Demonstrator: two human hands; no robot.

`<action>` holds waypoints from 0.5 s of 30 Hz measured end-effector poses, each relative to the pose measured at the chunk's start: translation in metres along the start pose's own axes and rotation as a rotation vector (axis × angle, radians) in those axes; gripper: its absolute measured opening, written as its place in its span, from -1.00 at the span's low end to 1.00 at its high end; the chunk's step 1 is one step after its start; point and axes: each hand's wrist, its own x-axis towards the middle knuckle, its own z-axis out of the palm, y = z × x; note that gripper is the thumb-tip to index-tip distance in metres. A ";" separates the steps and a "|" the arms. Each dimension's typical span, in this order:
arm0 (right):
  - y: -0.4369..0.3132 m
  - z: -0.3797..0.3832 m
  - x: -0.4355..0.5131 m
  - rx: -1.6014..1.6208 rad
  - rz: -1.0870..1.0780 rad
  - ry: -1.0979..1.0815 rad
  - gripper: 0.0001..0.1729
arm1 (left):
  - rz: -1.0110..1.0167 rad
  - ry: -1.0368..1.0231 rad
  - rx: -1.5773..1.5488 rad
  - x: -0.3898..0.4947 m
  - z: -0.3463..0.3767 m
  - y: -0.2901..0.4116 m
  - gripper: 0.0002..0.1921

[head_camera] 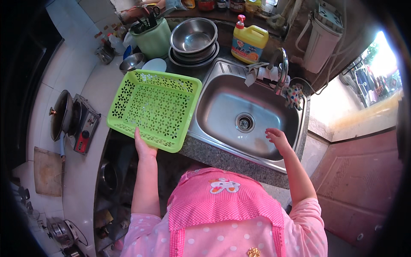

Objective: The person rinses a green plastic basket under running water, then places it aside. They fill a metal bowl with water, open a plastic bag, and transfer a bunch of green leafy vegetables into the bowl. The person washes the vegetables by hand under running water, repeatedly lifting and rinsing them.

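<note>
My left hand (144, 144) grips the near rim of a green plastic basket (154, 107), thumb over the wall and the other fingers hidden beneath. Flower-shaped holes cover the basket, and nothing lies in it. It is left of a stainless steel sink (221, 106), its right side close to the sink's rim. Over the sink's near right part hovers my right hand (277, 139), fingers slightly curled and apart, holding nothing. A drain strainer (245, 122) sits in the sink floor. The chrome faucet (284, 70) arches over the sink's far right side.
Behind the sink stands a yellow detergent jug (249, 43) with a red pump. Stacked steel basins (193, 37) and a green utensil holder (151, 38) are behind the basket. A gas stove (86, 125) with a wok (60, 114) is at left. A polka-dot cloth (293, 95) hangs beside the faucet.
</note>
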 end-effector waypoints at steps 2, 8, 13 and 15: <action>0.002 -0.003 0.001 0.020 0.006 -0.004 -0.69 | 0.026 -0.028 -0.030 0.000 0.000 0.002 -0.34; -0.009 0.004 0.011 -0.041 -0.029 -0.111 -0.67 | 0.144 0.062 -0.046 -0.010 0.000 -0.001 -0.16; -0.034 0.043 0.033 -0.162 -0.060 -0.364 -0.65 | 0.063 0.270 0.004 -0.026 -0.044 -0.016 -0.20; -0.063 0.063 0.029 0.120 0.056 -0.466 -0.64 | 0.020 0.378 0.067 -0.034 -0.067 -0.024 -0.24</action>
